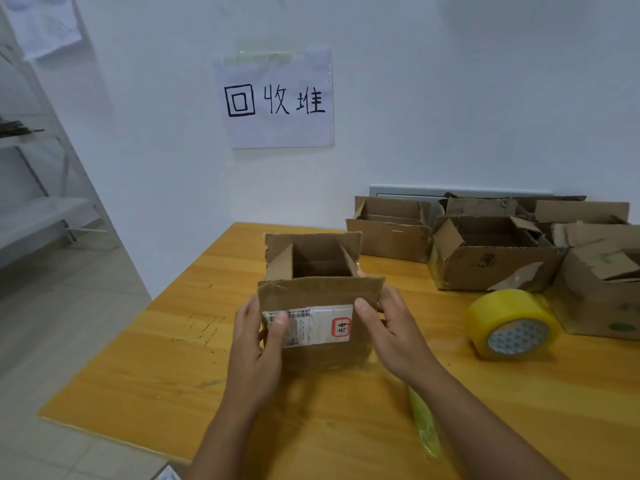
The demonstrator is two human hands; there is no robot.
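At frame centre, the left hand and right hand grip the near flap of the open box on the table. Folding it shut seems next; tape waits at right.

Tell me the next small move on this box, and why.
Probably fold the near flap down over the opening. The left hand and right hand pinch its side edges, it stands upright, and the box is open with its other flaps up. The tape sits to its right.
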